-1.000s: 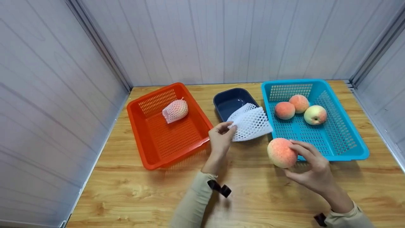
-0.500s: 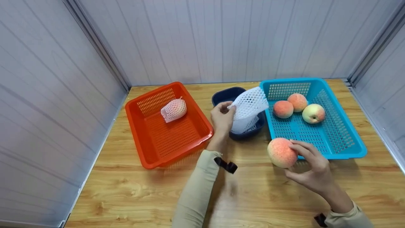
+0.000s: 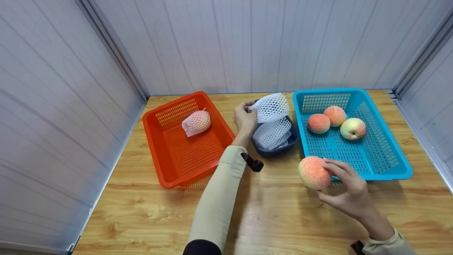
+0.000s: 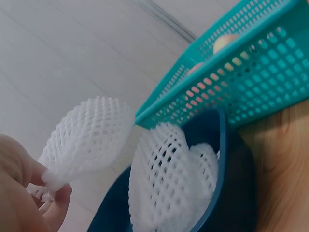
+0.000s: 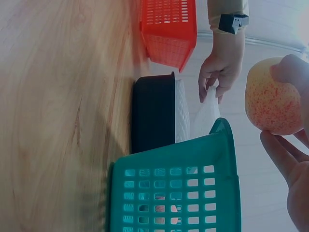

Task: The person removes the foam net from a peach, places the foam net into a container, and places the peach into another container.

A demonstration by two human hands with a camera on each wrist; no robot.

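Pale walls (image 3: pixel 226 46) stand at the far, left and right edges of the wood table (image 3: pixel 141 219). A blue basket (image 3: pixel 331 150) full of little holes sits near the table's far right corner. A red basket (image 3: pixel 191 154) sits near the far left corner. A dark tub (image 5: pixel 154 113) is between them, close by the blue basket's left edge.

The right hand (image 3: pixel 350 191) is partly open in a curve, with its thumb and fingers around a round peach (image 3: pixel 315 172). It holds this peach up by the blue basket's near left corner. The left hand (image 3: pixel 245 118) is almost closed. Its thumb and fingers pinch one end of a white net (image 3: pixel 271 108), and the rest of it puffs out over the tub's far end.

More nets (image 3: pixel 273 134) lie inside the tub. A peach in a net (image 3: pixel 196 123) lies in the red basket's far half. In the blue basket's far half, a red peach (image 3: pixel 319 123), a pink-orange peach (image 3: pixel 334 115) and a yellow peach with a pink side (image 3: pixel 353 128) sit close together.
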